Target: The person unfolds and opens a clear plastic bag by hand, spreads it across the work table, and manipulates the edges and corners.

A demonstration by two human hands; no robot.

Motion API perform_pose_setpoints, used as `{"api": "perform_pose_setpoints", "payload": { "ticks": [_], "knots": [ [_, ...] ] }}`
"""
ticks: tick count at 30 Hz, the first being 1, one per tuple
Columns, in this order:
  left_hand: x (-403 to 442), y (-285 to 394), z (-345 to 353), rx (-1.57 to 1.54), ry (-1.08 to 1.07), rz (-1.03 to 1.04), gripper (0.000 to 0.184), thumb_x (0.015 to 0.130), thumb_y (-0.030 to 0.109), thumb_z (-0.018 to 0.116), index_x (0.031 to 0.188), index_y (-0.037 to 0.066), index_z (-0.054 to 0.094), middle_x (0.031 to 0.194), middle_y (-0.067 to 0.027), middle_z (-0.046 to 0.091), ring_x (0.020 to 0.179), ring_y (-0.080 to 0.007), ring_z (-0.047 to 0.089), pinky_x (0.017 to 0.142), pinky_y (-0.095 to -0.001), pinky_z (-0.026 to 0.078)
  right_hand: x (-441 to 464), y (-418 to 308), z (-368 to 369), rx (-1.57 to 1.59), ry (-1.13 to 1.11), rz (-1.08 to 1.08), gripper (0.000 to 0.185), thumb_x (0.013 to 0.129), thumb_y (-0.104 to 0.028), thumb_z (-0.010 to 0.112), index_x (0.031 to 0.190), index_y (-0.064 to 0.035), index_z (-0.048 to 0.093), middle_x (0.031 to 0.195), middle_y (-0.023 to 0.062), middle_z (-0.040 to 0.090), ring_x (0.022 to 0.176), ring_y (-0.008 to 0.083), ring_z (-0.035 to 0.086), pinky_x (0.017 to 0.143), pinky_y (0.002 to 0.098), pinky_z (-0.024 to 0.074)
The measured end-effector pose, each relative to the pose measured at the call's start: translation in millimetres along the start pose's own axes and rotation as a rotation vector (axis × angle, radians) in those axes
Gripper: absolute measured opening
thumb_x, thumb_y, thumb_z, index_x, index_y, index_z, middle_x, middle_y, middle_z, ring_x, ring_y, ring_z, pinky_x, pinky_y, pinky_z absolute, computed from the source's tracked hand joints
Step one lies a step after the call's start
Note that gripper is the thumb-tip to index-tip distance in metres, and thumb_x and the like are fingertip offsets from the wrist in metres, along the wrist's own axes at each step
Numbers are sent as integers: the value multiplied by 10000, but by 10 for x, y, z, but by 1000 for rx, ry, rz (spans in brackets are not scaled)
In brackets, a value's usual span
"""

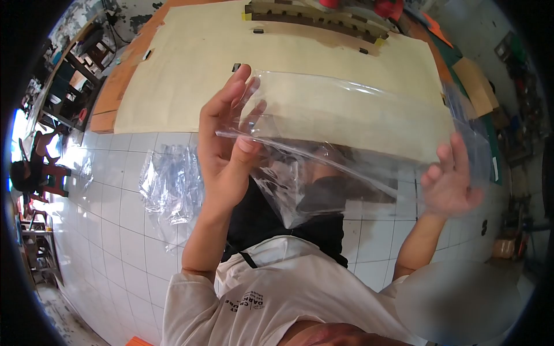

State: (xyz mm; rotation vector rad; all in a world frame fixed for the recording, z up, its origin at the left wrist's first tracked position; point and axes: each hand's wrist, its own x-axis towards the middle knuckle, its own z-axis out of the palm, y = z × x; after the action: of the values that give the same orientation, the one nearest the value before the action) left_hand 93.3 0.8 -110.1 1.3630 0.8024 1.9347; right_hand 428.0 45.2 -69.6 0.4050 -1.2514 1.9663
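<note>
A clear plastic bag (346,115) is stretched between my two hands in front of my body. My left hand (222,150) grips its left end, with the thumb over a folded edge and the fingers behind the film. At the far end my right hand (453,179) shows through the plastic, fingers raised and apart; whether it is inside the bag or behind it, I cannot tell. Loose film hangs in a crumpled point above my lap.
Ahead is a table covered by a cream sheet (184,69), with a dark slotted strip (317,23) and small black pieces (258,31) on it. Crumpled clear plastic (173,184) lies on the tiled floor at left. A cardboard piece (474,86) stands at right.
</note>
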Motion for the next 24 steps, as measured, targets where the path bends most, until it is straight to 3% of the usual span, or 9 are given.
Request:
{"api": "perform_pose_setpoints", "payload": {
  "ticks": [4, 5, 7, 10, 12, 15, 18, 21, 24],
  "knots": [
    [51, 21, 23, -48, -26, 35, 765, 906, 479, 632, 1439, 42, 301, 1494, -245, 338, 1365, -376, 385, 1089, -494, 371, 96, 165, 72, -52, -87, 36, 812, 941, -312, 560, 1517, 52, 118, 1533, 310, 221, 1410, 453, 276, 1144, 524, 246],
    [57, 36, 45, -47, -26, 38, 765, 906, 479, 632, 1439, 42, 301, 1494, -245, 338, 1365, -376, 385, 1089, -494, 371, 142, 176, 99, -295, -110, 101, 747, 928, -264, 576, 1506, 29, 204, 1541, 289, 230, 1397, 447, 309, 1142, 527, 246],
    [63, 78, 88, -243, -56, -19, 820, 844, 326, 755, 1434, -6, 292, 1484, -220, 373, 1371, -355, 390, 1111, -454, 333, 252, 220, 174, -540, -134, 163, 690, 915, -217, 593, 1494, 6, 291, 1548, 268, 239, 1384, 442, 341, 1140, 530, 246],
    [56, 154, 122, -158, -169, -13, 845, 808, 283, 789, 1428, -35, 311, 1470, -219, 403, 1377, -326, 395, 1117, -415, 324, 458, 357, 311, -976, -113, 245, 542, 890, -159, 609, 1395, -10, 479, 1483, 255, 382, 1333, 427, 429, 1120, 509, 294],
    [46, 183, 160, -198, -186, -8, 868, 771, 236, 814, 1427, -55, 325, 1466, -219, 418, 1383, -302, 395, 1121, -388, 312, 594, 462, 389, -1288, -105, 300, 515, 847, -126, 624, 1350, -50, 540, 1488, 197, 392, 1297, 372, 484, 1065, 457, 398],
    [56, 215, 138, -57, -337, 43, 923, 738, 204, 829, 1451, -52, 300, 1485, -222, 396, 1403, -307, 367, 1123, -387, 295, 695, 646, 518, -1437, -8, 285, 526, 825, -47, 661, 1337, -45, 536, 1434, 197, 440, 1276, 366, 496, 1034, 430, 431],
    [47, 260, 158, -61, -319, 20, 930, 739, 214, 830, 1455, -45, 296, 1496, -224, 379, 1410, -310, 354, 1126, -391, 288, 780, 791, 555, -1448, 32, 223, 582, 787, 2, 695, 1340, -39, 521, 1400, 194, 466, 1266, 370, 497, 1018, 423, 442],
    [63, 275, 167, -60, -339, 37, 959, 732, 243, 840, 1461, -43, 287, 1505, -228, 360, 1413, -315, 346, 1134, -405, 279, 855, 870, 615, -1455, 16, 194, 461, 879, -86, 679, 1311, -38, 524, 1388, 220, 485, 1268, 355, 514, 1006, 407, 458],
    [102, 255, 190, -95, -289, 75, 1005, 714, 293, 858, 1465, -47, 283, 1504, -229, 357, 1408, -323, 350, 1143, -415, 269, 912, 904, 634, -1446, 12, 127, 580, 811, -31, 714, 1346, -3, 493, 1425, 221, 426, 1302, 380, 450, 1030, 423, 424]
  ]
}}
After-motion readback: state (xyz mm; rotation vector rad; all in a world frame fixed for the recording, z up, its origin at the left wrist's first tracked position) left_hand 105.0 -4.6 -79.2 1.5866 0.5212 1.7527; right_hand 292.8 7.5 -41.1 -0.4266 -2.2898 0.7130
